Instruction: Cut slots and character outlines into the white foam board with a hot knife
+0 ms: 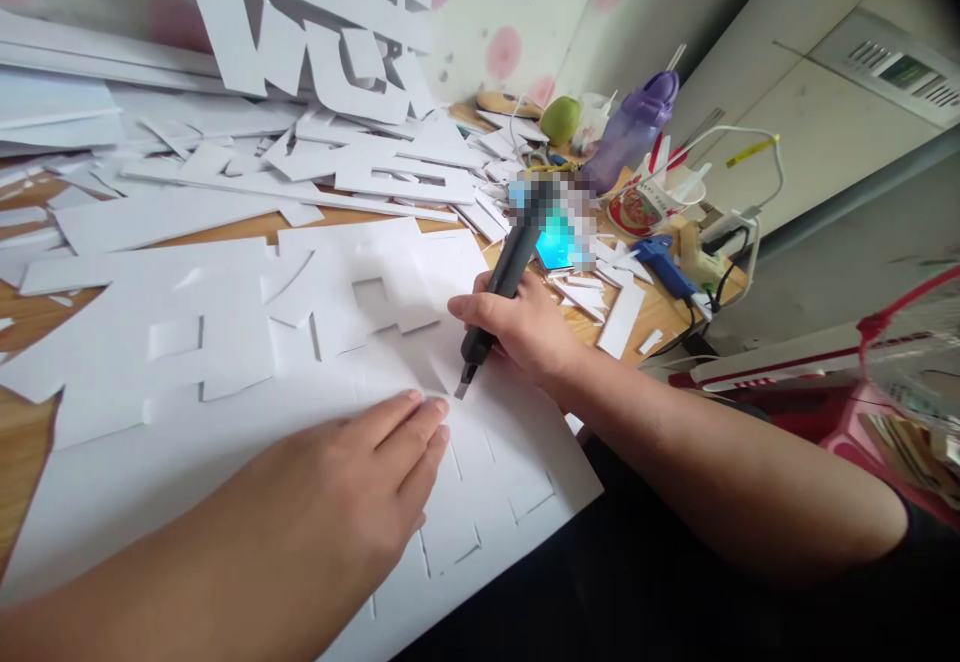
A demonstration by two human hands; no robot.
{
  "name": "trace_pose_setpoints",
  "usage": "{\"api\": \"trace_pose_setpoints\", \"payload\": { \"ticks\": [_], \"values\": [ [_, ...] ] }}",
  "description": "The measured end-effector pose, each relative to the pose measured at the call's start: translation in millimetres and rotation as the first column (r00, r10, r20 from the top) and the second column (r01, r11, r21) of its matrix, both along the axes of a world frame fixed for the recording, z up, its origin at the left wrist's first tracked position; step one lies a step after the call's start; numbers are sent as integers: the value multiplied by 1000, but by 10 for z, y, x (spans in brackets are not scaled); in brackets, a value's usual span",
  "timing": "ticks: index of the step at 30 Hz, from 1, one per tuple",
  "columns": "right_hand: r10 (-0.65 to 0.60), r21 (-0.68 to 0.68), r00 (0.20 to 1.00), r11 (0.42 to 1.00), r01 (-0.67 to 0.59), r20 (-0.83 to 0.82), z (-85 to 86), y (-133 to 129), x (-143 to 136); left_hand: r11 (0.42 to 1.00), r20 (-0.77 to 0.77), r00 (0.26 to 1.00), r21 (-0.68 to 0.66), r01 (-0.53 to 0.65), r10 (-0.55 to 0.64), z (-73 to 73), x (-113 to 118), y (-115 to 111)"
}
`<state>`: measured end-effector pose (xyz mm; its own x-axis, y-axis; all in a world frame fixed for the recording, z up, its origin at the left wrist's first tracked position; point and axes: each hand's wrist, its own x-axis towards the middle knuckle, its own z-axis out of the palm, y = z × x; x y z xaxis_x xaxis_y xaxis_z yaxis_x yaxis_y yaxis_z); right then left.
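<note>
Though partly under white board [292,397], table [22,452] near spotted wall [491,2].

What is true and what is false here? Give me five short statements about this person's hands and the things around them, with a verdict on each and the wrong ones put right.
1. The right hand holds a black knife. True.
2. The left hand grips a tool too. False: it holds no tool; its fingers rest on the white board.
3. The knife's blade points up at the ceiling. False: it points down toward the white board.
4. White scraps lie beyond the white board. True.
5. The purple bottle is on the white board. False: it is farther back, near the cup.
</note>
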<state>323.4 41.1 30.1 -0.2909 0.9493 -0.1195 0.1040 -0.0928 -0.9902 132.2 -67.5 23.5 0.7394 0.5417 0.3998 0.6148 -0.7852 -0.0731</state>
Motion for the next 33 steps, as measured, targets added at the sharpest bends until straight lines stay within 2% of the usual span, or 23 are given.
{"api": "trace_pose_setpoints", "payload": {
  "ticks": [9, 19, 28, 33],
  "values": [
    [5, 9, 996, 1000, -6, 94, 79, -40, -38, 999, 6, 999, -17, 32, -32, -75, -73, -38],
    [-23, 20, 998, 1000, 21, 65, 36, -18, -44, 998, -23, 998, 1, 58, -58, -92, -88, -41],
    [-30, 57, 987, 998, 21, 159, 100, -42, -63, 998, 1, 998, 4, 56, -56, -78, -60, -11],
    [-14, 80, 981, 997, -1, 192, 79, -8, -46, 997, 12, 997, -6, 72, -72, -95, -67, -12]
  ]
}}
